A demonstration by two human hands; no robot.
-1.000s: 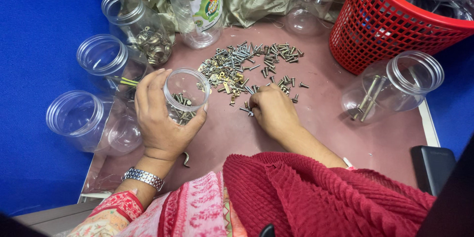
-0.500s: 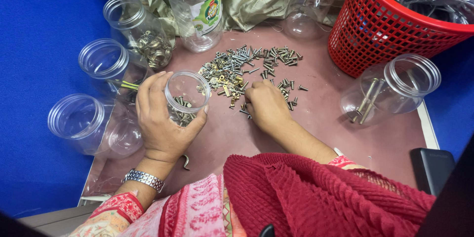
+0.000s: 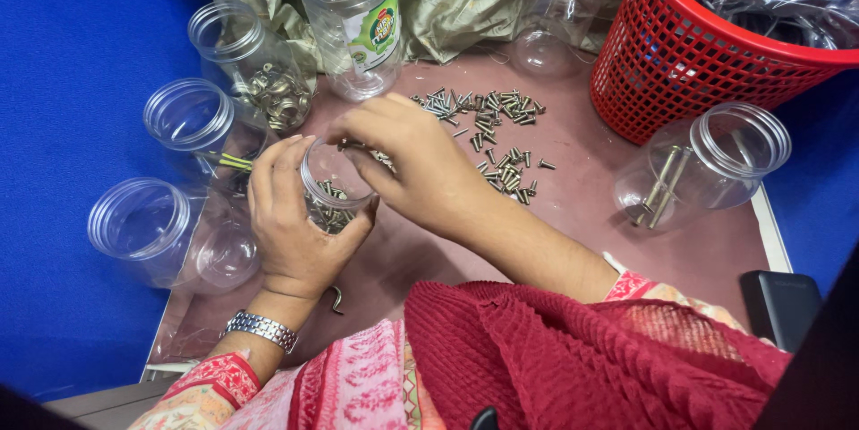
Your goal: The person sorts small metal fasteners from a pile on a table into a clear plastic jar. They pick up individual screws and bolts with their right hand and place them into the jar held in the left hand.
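Left hand [image 3: 291,224] grip closed round small jar [image 3: 333,184] w/ screws, right hand [image 3: 413,161] fingertips pinched at jar mouth.

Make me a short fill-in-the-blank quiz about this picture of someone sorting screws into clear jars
1. The left hand holds a small clear jar that has ____ inside.
2. The right hand has its fingertips at the ____ of that jar.
3. The basket at the upper right is ____ in colour.
4. On the left wrist sits a metal ____.

Missing words: screws; mouth; red; watch
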